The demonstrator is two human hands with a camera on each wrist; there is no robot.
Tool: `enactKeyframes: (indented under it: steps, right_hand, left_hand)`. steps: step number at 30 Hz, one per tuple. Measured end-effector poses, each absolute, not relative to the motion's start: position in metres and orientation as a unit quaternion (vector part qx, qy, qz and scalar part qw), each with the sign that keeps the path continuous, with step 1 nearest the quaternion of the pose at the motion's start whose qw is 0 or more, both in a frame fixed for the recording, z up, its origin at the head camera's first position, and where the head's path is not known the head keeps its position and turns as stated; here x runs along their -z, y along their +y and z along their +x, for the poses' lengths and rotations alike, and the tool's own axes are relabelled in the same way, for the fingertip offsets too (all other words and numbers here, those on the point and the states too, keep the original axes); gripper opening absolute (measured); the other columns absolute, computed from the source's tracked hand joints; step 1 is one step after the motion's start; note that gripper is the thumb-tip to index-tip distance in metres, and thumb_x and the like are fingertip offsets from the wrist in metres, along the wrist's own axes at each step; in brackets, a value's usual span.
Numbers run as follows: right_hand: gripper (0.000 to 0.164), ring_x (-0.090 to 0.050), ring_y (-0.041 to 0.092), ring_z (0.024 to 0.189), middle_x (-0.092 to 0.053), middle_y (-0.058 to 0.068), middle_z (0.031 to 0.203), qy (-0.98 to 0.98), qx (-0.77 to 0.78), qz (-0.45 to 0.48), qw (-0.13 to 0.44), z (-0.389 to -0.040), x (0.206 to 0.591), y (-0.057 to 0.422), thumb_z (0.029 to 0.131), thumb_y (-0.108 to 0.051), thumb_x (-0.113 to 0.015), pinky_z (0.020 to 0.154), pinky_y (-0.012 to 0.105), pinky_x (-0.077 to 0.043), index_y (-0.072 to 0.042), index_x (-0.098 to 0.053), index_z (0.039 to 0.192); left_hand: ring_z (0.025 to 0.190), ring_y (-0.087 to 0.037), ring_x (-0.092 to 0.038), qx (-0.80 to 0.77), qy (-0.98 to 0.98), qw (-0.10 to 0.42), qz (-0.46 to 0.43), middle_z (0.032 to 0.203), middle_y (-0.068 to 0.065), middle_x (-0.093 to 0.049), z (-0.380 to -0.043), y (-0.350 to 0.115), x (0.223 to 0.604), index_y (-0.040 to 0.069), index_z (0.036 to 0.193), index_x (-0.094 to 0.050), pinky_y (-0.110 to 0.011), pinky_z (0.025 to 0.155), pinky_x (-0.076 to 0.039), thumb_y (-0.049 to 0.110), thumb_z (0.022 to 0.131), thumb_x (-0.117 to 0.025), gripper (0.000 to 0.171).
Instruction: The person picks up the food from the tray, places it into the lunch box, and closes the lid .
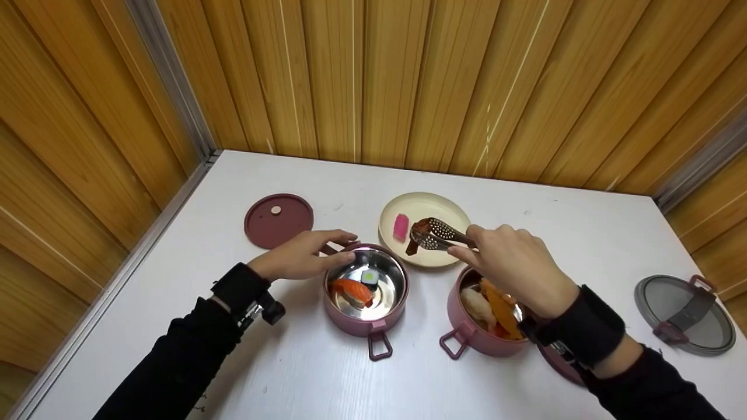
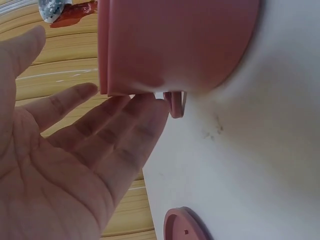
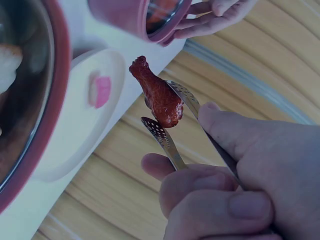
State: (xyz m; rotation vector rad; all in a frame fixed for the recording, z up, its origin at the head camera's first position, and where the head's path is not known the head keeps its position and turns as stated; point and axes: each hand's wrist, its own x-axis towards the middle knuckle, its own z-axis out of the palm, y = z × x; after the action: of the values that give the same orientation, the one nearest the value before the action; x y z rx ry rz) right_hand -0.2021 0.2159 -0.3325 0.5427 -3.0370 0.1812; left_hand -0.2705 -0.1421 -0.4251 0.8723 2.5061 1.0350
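Note:
My right hand grips metal tongs with perforated tips. Between those tips a glossy brown chicken drumstick is pinched, held above a cream plate. A pink and white sushi piece lies on that plate. My left hand has its fingers extended, fingertips against the side of the left pink pot, thumb apart from the wall. Inside this steel-lined pot are an orange-topped sushi piece and a small dark-edged roll.
Right of it, a second pink pot holds a whitish piece and orange food, partly under my right wrist. A dark red lid lies at left. A grey transparent lid lies far right. Wood-patterned panels stand behind the table.

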Motion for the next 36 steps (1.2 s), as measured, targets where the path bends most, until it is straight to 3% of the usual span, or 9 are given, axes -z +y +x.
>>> enactKeyframes:
  steps: [5, 11, 15, 22, 29, 36]
  right_hand:
    - [0.041, -0.052, 0.024, 0.062, -0.054, 0.003, 0.066, -0.979, -0.055, 0.191, 0.037, -0.192, 0.331, 0.208, 0.109, -0.048, -0.067, 0.052, 0.041, -0.042, -0.011, -0.066, 0.093]
    - [0.040, -0.046, 0.019, 0.056, -0.041, -0.003, 0.062, -0.974, -0.057, 0.217, 0.038, -0.181, 0.333, 0.199, 0.108, -0.048, -0.069, 0.047, 0.034, -0.037, -0.013, -0.064, 0.089]
    - [0.038, -0.044, 0.017, 0.055, -0.045, -0.004, 0.063, -0.970, -0.056, 0.234, 0.031, -0.175, 0.337, 0.191, 0.106, -0.050, -0.071, 0.047, 0.033, -0.036, -0.014, -0.066, 0.092]
    - [0.039, -0.044, 0.017, 0.051, -0.049, -0.003, 0.062, -0.961, -0.031, 0.272, 0.047, -0.171, 0.349, 0.179, 0.103, -0.053, -0.074, 0.044, 0.038, -0.041, -0.015, -0.069, 0.092]
    - [0.041, -0.048, 0.015, 0.055, -0.048, -0.008, 0.063, -0.956, -0.006, 0.290, 0.034, -0.173, 0.359, 0.169, 0.100, -0.054, -0.077, 0.046, 0.037, -0.045, -0.017, -0.067, 0.086]
    - [0.042, -0.047, 0.015, 0.055, -0.043, -0.008, 0.062, -0.951, -0.013, 0.307, 0.019, -0.177, 0.368, 0.154, 0.100, -0.051, -0.078, 0.046, 0.034, -0.040, -0.018, -0.062, 0.079]
  left_hand:
    - [0.143, -0.041, -0.065, -0.376, 0.864, 0.150, 0.300, 0.160, -0.017, -0.063, -0.262, -0.147, 0.429, 0.010, 0.162, -0.055, -0.060, 0.120, -0.053, 0.040, 0.114, -0.061, 0.057]
    - [0.147, -0.038, -0.062, -0.390, 0.856, 0.149, 0.307, 0.160, -0.015, -0.063, -0.255, -0.150, 0.433, 0.012, 0.164, -0.052, -0.060, 0.120, -0.054, 0.037, 0.113, -0.064, 0.058]
    - [0.150, -0.036, -0.059, -0.397, 0.855, 0.153, 0.298, 0.160, -0.013, -0.063, -0.251, -0.151, 0.435, 0.015, 0.166, -0.050, -0.061, 0.119, -0.053, 0.041, 0.110, -0.069, 0.065]
    - [0.153, -0.036, -0.054, -0.426, 0.842, 0.161, 0.289, 0.167, -0.011, -0.055, -0.242, -0.151, 0.441, 0.014, 0.170, -0.042, -0.059, 0.123, -0.051, 0.037, 0.100, -0.083, 0.084]
    - [0.160, -0.037, -0.047, -0.408, 0.855, 0.158, 0.279, 0.179, -0.008, -0.040, -0.233, -0.148, 0.449, 0.019, 0.176, -0.029, -0.062, 0.134, -0.035, 0.040, 0.077, -0.103, 0.126]
    - [0.164, -0.038, -0.040, -0.403, 0.866, 0.144, 0.259, 0.181, -0.010, -0.036, -0.227, -0.148, 0.453, 0.017, 0.177, -0.028, -0.065, 0.136, -0.029, 0.035, 0.073, -0.106, 0.131]
